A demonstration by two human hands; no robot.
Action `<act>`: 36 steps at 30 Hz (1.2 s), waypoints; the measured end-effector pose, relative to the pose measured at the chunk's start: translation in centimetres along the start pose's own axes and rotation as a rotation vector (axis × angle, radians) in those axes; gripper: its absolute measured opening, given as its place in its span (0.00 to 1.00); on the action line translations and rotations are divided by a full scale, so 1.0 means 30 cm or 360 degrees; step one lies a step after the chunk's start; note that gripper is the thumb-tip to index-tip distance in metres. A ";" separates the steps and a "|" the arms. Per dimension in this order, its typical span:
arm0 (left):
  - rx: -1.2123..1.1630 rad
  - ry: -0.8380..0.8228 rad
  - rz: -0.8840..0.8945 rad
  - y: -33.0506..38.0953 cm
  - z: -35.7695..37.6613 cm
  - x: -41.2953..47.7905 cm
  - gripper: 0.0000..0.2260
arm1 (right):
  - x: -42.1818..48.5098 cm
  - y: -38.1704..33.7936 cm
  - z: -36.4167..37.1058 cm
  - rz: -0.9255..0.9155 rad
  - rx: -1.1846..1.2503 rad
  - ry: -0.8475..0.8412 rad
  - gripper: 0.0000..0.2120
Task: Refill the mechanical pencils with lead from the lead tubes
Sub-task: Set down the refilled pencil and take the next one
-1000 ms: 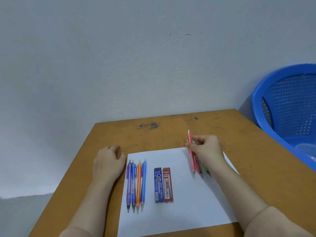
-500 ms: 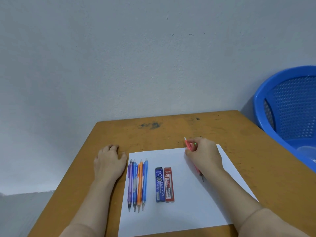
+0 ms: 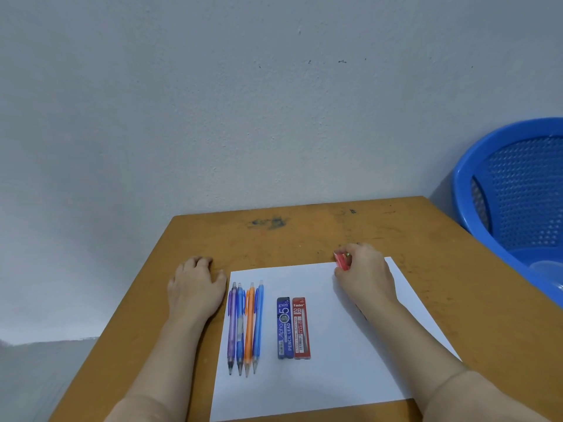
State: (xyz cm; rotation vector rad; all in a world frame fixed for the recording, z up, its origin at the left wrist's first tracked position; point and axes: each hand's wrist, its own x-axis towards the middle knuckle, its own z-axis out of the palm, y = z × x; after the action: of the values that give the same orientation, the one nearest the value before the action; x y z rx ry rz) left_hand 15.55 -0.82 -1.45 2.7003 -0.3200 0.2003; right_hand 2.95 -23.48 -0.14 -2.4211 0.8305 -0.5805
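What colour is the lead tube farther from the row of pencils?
Red with white lettering. The lead tube shows clearly in the head view.

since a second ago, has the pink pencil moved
Yes: the pink pencil drew back toward the person, its end now at the far edge of the paper.

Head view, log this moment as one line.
left hand: rests on table | right hand: grips red pencil | four pencils, two lead tubes: on paper, untouched
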 end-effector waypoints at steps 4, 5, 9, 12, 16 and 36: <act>-0.0007 0.0011 -0.0003 0.000 0.003 0.000 0.22 | -0.002 -0.001 -0.004 -0.0014 0.0028 0.0005 0.16; -0.0007 0.0011 -0.0004 0.000 0.004 0.000 0.22 | -0.004 -0.003 -0.006 -0.0034 0.0040 0.0001 0.15; -0.0001 0.0022 0.0001 -0.002 0.007 0.001 0.22 | -0.006 -0.014 -0.013 -0.0179 0.0131 -0.0027 0.13; -0.0014 0.0026 0.0008 -0.001 0.008 0.001 0.22 | -0.004 -0.025 -0.014 -0.0355 0.0229 -0.0021 0.11; -0.0022 0.0035 0.0001 -0.005 0.011 0.003 0.22 | -0.026 -0.045 -0.019 -0.0523 0.0410 -0.0045 0.11; -0.0011 0.0062 0.0028 -0.007 0.013 0.004 0.21 | -0.076 -0.168 0.040 -0.0516 0.0238 -0.1007 0.27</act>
State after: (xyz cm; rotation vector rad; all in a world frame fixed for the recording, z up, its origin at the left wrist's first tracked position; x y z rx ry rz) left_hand 15.77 -0.83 -1.87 2.6839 -0.3324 0.2565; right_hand 4.17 -18.16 1.36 -2.3911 0.1281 0.0336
